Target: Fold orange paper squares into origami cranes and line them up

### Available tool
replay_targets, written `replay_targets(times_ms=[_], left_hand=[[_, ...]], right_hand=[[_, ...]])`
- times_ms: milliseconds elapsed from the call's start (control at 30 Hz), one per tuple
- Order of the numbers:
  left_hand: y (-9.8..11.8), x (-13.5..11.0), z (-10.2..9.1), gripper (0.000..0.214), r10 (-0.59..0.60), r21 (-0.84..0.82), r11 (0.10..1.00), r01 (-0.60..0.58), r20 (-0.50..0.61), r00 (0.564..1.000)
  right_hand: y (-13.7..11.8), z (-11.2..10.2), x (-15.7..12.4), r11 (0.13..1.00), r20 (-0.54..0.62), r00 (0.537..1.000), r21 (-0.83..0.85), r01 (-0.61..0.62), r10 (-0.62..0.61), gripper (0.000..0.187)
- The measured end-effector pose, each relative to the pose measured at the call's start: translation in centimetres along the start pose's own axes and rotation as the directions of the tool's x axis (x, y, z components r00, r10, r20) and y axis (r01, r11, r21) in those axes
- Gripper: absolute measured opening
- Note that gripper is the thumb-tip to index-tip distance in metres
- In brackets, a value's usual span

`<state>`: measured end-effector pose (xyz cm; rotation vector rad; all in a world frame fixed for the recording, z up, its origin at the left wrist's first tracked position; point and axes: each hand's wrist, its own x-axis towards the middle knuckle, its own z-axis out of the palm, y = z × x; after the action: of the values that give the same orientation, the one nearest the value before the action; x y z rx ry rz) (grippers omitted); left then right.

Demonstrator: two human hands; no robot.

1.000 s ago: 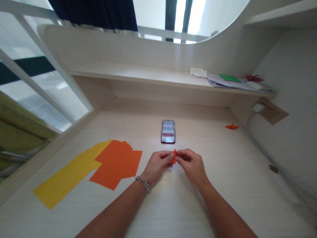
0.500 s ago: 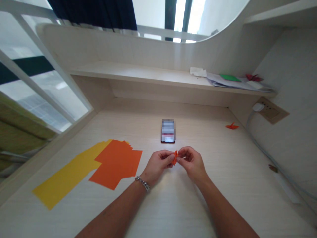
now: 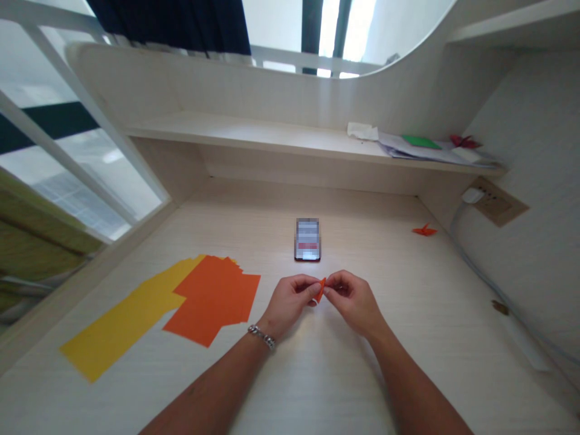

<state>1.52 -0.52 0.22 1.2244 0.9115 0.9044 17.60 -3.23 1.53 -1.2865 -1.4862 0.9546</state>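
Both of my hands meet over the middle of the pale wooden desk (image 3: 317, 374). My left hand (image 3: 290, 299), with a metal bracelet on its wrist, and my right hand (image 3: 353, 299) each pinch one side of a small folded orange paper piece (image 3: 320, 289). The fingers of both hands are closed on it, just above the desk top. A phone (image 3: 307, 239) lies flat just beyond my hands, with its screen lit.
A fanned pile of orange sheets (image 3: 212, 299) overlaps yellow sheets (image 3: 118, 329) at my left. A small folded orange figure (image 3: 425, 230) sits at the far right. The shelf (image 3: 254, 136) holds papers (image 3: 426, 151) and a red folded figure (image 3: 464, 142). A wall socket (image 3: 496, 202) with a cable is on the right.
The hands have shifted the folded orange piece slightly between their fingertips; it now tilts more to the right. Arms and everything else stay put.
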Motion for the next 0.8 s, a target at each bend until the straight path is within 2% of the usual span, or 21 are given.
replay_targets(times_ms=[333,600,700,800], left_hand=[[0.14,0.07,-0.06,0.025,0.032,0.005,0.999,-0.032,-0.010,0.999],[0.28,-0.04,-0.06,0.026,0.074,0.076,0.994,-0.076,0.028,0.997],[0.19,-0.06,-0.09,0.026,0.047,0.049,0.998,-0.050,0.045,0.998],[-0.05,-0.06,-0.11,0.024,-0.027,-0.068,0.997,0.031,0.068,0.997]], right_hand=[[0.37,-0.38,0.15,0.995,0.004,1.000,-0.097,0.022,-0.022,0.010],[0.22,-0.31,0.02,0.972,0.031,0.994,-0.205,0.112,-0.108,0.012],[0.45,-0.35,0.00,0.952,0.033,0.989,-0.269,0.147,-0.143,0.013],[0.50,-0.30,-0.06,0.937,0.009,0.981,-0.294,0.189,-0.196,0.013]])
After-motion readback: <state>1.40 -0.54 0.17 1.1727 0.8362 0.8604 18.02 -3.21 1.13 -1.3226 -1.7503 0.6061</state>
